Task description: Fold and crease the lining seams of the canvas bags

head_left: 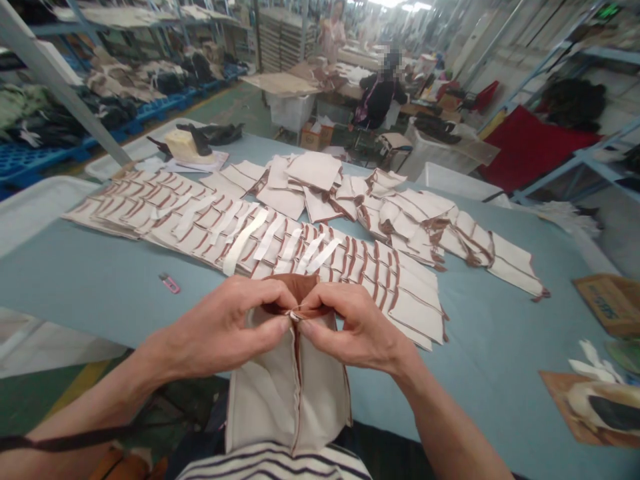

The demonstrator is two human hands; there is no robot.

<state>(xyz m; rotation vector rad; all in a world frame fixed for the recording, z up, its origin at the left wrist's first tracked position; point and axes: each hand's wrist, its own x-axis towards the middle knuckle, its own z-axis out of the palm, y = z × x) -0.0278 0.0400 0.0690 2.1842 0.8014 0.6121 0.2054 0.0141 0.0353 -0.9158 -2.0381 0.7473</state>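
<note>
Close to my body, both hands grip the top edge of a cream fabric piece [265, 400] with brown lining and a seam down its middle. My left hand [240, 323] pinches the edge just left of the seam, thumb and forefinger closed. From the other side my right hand [345, 323] pinches the same edge, the fingertips of both hands nearly touching. The piece hangs from this grip down toward my striped shirt. Just beyond my hands lies a long overlapping row of similar cream pieces [415, 280] with brown edging, some with white strips [245, 240] on top.
A loose heap of cream pieces [315, 170] lies behind the row. A small pink-handled tool [169, 283] rests on the blue table [115, 287] at left. Cardboard [610, 303] and a white-and-black object [613, 407] are at right. Another person [377, 100] sits farther back.
</note>
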